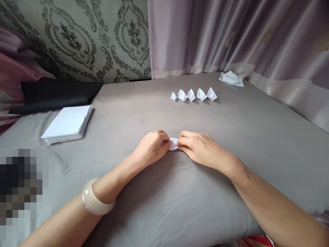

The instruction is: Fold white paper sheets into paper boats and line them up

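A small piece of folded white paper (173,144) is held between my two hands, low over the grey sheet (123,116). My left hand (154,145) pinches its left end between thumb and fingers. At the right end, the fingers of my right hand (199,147) are closed on the same paper. Parts of the paper are hidden behind my fingertips. Beyond my hands, several folded white paper boats (191,95) stand in a row, the leftmost one smaller than the others.
A stack of white paper (68,121) lies at the left, with a black cloth-like item (59,94) behind it. Folded white papers (232,79) and a thin greenish stick (232,86) lie at the back right. Curtains (200,37) hang along the far edge.
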Tool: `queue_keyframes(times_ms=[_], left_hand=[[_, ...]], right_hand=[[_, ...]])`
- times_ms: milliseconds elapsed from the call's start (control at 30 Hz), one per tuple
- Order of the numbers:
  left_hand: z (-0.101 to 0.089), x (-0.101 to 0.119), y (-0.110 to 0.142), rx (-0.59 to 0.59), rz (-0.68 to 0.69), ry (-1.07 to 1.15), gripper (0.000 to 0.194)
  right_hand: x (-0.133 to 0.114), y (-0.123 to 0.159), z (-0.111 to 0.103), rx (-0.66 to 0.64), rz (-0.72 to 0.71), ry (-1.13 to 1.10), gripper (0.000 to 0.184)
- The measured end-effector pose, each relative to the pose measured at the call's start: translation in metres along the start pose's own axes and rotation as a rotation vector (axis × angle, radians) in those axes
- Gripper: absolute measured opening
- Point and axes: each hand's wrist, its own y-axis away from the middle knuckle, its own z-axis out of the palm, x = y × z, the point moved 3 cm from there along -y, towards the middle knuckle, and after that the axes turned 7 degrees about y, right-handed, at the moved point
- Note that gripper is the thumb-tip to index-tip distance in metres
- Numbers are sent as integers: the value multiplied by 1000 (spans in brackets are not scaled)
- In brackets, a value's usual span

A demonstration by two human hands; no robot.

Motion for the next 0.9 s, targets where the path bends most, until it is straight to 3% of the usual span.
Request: queue_keyframes(times_ms=[133,333,467,533,633,767,900], left_hand=[[1,-3,-2,17,-113,46,22],[5,-7,1,23,-26,46,25],[6,-6,4,57,17,99,19],[0,-6,5,207,-32,221,22],[-8,-8,8,432,-216,523,47],[-1,-2,8,326,-344,962,48],[6,3,8,323,-269,1113,27]], right_hand=[[-2,2,-5,4,16,-47,22],[-2,-6,-7,127,155,-238,19],[-6,-18,2,77,183,-273,16],[-5,-23,4,104,243,-321,16],[-1,-24,1,308,385,-477,14],[-3,-20,1,576,425,-601,13],[-17,-18,11,645,380,-559,12]])
